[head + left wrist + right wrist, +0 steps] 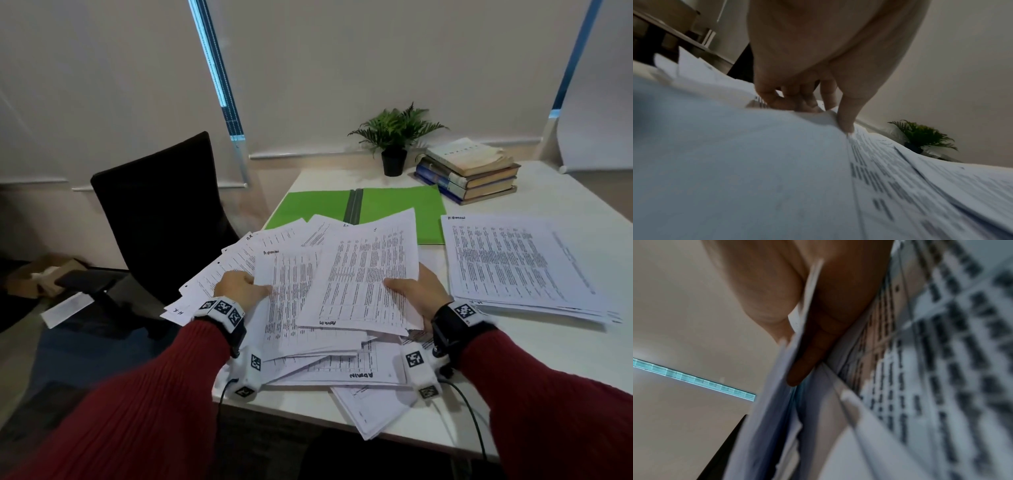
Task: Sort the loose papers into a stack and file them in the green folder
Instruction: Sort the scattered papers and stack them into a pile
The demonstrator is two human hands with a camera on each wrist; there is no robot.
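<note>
A loose, fanned-out pile of printed papers (301, 329) lies at the near edge of the white table (548, 359). My left hand (239, 286) grips the pile's left side, thumb on a sheet's edge and fingers curled onto the papers (735, 162). On the pile's right side, my right hand (416, 291) pinches a tilted bundle of sheets (366, 270), thumb on top and fingers beneath. The right wrist view shows sheets (920, 369) caught between thumb and fingers (805, 356). The green folder (394, 209) lies open and flat behind the pile.
A squared stack of printed papers (513, 267) lies to the right. A potted plant (394, 144) and a stack of books (469, 171) stand at the back. A black chair (161, 212) is left of the table. A few sheets (370, 407) overhang the near edge.
</note>
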